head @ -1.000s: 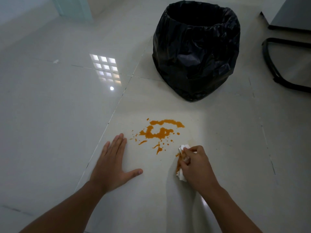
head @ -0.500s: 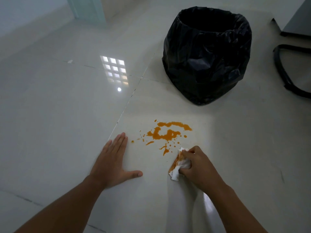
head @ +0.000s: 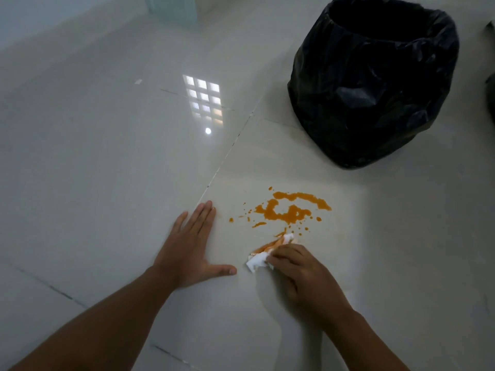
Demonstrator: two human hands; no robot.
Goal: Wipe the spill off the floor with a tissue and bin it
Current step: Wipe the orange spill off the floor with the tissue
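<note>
An orange spill [head: 288,210] lies splattered on the pale tiled floor, with small drops around it. My right hand [head: 302,274] grips a crumpled white tissue [head: 261,259], stained orange along its far edge, and presses it on the floor just below the spill. My left hand [head: 190,247] rests flat on the floor to the left of the spill, fingers straight and thumb spread. A bin lined with a black bag [head: 372,84] stands beyond the spill at the upper right, its mouth open.
Glossy floor tiles with dark grout lines [head: 230,153] stretch to the left, showing a bright window reflection [head: 205,100]. A dark object [head: 491,97] shows at the right edge past the bin. A pale wall and door frame [head: 171,5] stand at the far top.
My right hand has dragged the tissue down and left from the spill's lower edge, smearing orange onto it. The view has shifted, so the bin sits further right. My left hand stays planted.
</note>
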